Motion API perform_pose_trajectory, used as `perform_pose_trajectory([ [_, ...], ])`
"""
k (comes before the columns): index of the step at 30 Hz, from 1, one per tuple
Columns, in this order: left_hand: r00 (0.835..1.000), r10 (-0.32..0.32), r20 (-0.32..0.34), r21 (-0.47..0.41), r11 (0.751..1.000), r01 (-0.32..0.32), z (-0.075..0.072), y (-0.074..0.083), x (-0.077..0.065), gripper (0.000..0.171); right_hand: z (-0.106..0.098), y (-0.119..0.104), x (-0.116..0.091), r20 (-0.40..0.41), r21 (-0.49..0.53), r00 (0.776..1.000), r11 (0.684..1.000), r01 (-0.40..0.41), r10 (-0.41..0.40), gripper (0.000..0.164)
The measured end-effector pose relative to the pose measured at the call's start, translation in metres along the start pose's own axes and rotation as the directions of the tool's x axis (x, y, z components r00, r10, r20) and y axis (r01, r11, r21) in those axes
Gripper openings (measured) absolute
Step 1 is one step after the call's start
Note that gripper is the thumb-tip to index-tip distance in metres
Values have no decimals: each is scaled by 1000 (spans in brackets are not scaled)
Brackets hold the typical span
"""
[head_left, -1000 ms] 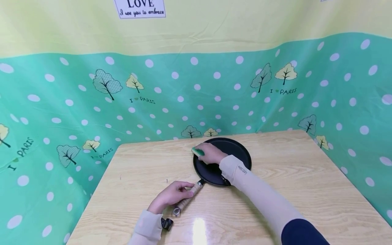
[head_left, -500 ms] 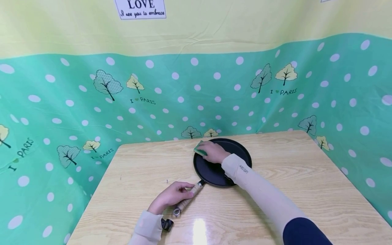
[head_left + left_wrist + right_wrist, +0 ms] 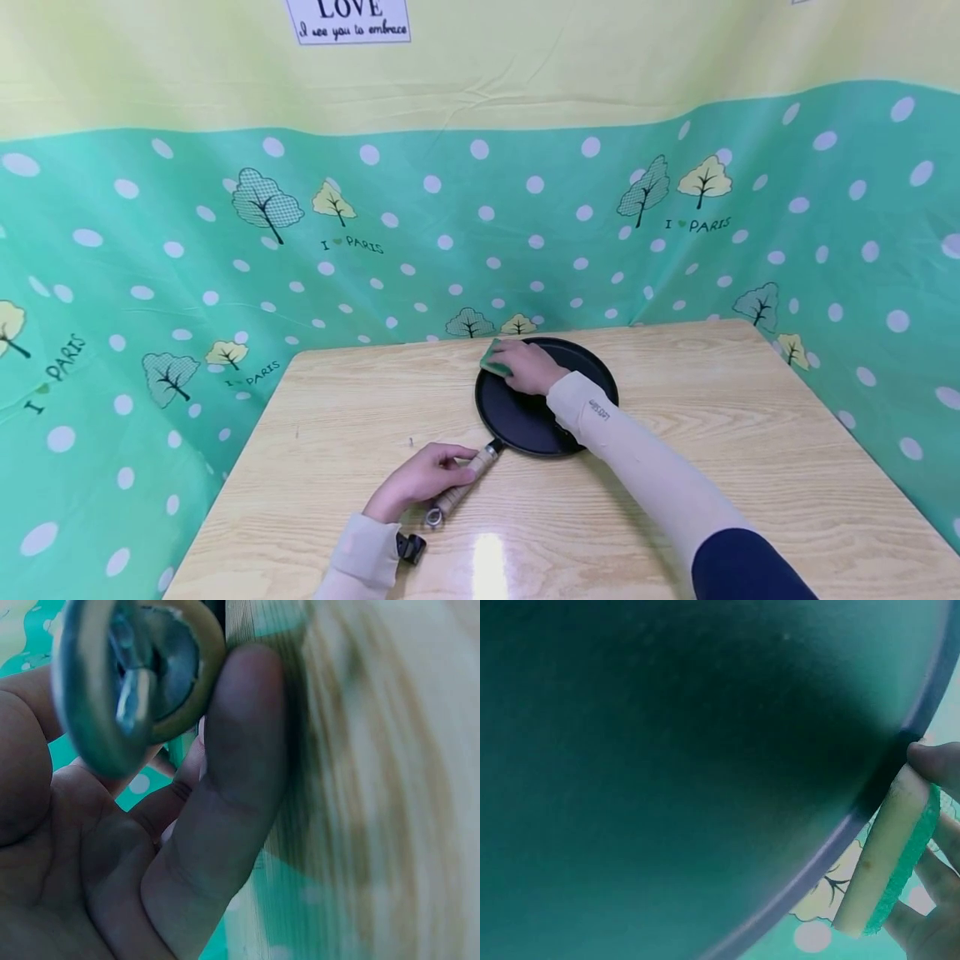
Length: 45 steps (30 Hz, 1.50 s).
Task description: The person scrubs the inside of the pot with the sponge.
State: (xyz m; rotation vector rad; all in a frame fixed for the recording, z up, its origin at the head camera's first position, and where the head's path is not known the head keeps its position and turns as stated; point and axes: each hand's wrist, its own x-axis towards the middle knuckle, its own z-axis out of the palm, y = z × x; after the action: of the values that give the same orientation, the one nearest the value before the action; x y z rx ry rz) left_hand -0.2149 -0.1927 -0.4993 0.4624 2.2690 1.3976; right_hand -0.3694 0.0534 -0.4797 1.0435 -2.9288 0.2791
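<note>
A round black frying pan [image 3: 525, 421] lies flat on the wooden table, its handle [image 3: 457, 493] slanting toward the near left. My left hand [image 3: 427, 479] grips that handle, thumb on the near side and fingers on the far side. In the left wrist view the metal hanging ring [image 3: 101, 742] at the handle's end shows close up beside the fingers. My right hand [image 3: 531, 367] pinches a sponge [image 3: 495, 358] at the pan's far left rim. Seen from the right wrist, the sponge [image 3: 889, 855] has a pale yellow body and a green scouring side, and touches the rim.
The light wooden table [image 3: 337, 417] runs up to a green and yellow printed cloth [image 3: 420, 217] hanging behind and at both sides. A small black device [image 3: 410, 548] sits at the left wrist.
My right hand and the sponge have shifted a little to the right and away along the pan's far left rim. The left hand keeps its hold on the handle.
</note>
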Motion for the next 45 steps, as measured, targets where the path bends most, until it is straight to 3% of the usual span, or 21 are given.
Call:
perform_pose_trajectory([
  [18,1000,-13,-8,2,1000,13,1,-1,0,42,3,9,-2,-6,-9,998,998,-62,62,48],
  [45,1000,-3,-5,4,1000,3,1,1,-1,41,10,15,-3,-10,-151,999,988,-44,43,47],
])
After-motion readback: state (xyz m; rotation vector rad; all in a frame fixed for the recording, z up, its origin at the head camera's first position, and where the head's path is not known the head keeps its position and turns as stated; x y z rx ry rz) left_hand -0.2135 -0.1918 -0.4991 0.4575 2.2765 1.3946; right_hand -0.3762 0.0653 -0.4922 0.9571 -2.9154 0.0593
